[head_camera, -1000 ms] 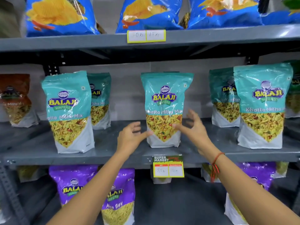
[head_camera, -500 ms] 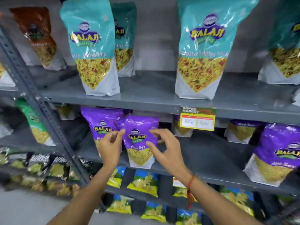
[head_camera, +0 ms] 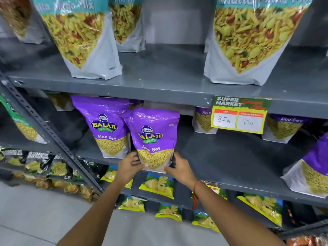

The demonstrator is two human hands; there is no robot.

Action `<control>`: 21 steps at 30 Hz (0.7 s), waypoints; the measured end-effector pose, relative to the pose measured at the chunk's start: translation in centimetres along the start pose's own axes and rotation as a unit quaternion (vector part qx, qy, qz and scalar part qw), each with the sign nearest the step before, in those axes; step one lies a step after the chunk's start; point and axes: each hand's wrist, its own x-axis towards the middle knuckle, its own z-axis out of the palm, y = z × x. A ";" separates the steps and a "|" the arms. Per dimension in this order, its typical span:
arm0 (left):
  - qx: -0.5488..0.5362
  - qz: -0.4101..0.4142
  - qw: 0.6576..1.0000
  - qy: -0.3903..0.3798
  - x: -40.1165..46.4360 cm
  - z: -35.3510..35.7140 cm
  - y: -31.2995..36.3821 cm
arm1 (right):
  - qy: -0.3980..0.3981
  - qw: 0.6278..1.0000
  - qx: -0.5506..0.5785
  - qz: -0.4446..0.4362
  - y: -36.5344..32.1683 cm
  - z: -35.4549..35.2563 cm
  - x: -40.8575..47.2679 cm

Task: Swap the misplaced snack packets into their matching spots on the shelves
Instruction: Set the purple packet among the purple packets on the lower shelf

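A purple Aloo Sev packet (head_camera: 153, 137) stands upright at the front edge of the lower grey shelf (head_camera: 230, 157). My left hand (head_camera: 130, 166) grips its lower left corner and my right hand (head_camera: 177, 166) grips its lower right corner. A second purple Aloo Sev packet (head_camera: 104, 125) stands just behind and to its left, partly overlapped. On the shelf above (head_camera: 159, 80) stand teal Khatta Mitha Mix packets, one at the left (head_camera: 79, 36) and one at the right (head_camera: 248, 38).
More Aloo Sev packets stand at the back (head_camera: 203, 119) and far right (head_camera: 308, 167) of the lower shelf. A yellow price tag (head_camera: 239, 114) hangs from the upper shelf's edge. Small yellow-blue chip bags (head_camera: 158, 185) fill the shelves below. A slotted upright (head_camera: 48, 128) runs diagonally at the left.
The view dropped from the Khatta Mitha shelf to the Aloo Sev shelf. Both hands, open near the teal packet a second ago, moved down and closed on the front purple packet's lower corners.
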 end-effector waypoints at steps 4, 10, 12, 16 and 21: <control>0.002 0.013 1.000 -0.016 0.7 1.8 1.0 | 0.023 1.000 0.003 0.015 1.2 -1.7 -0.3; 0.015 0.032 0.999 -0.024 1.2 7.5 3.8 | 0.056 0.997 0.022 0.052 4.1 -7.1 -1.7; 0.029 0.033 0.999 -0.030 1.2 9.6 4.8 | 0.063 0.995 0.033 0.071 4.7 -9.1 -2.5; 0.049 0.023 0.998 -0.027 1.3 13.2 5.5 | 0.055 0.994 0.021 0.092 6.3 -12.4 -3.5; 0.055 0.024 0.998 -0.027 1.5 15.4 6.2 | 0.064 0.992 0.038 0.102 7.7 -14.1 -4.2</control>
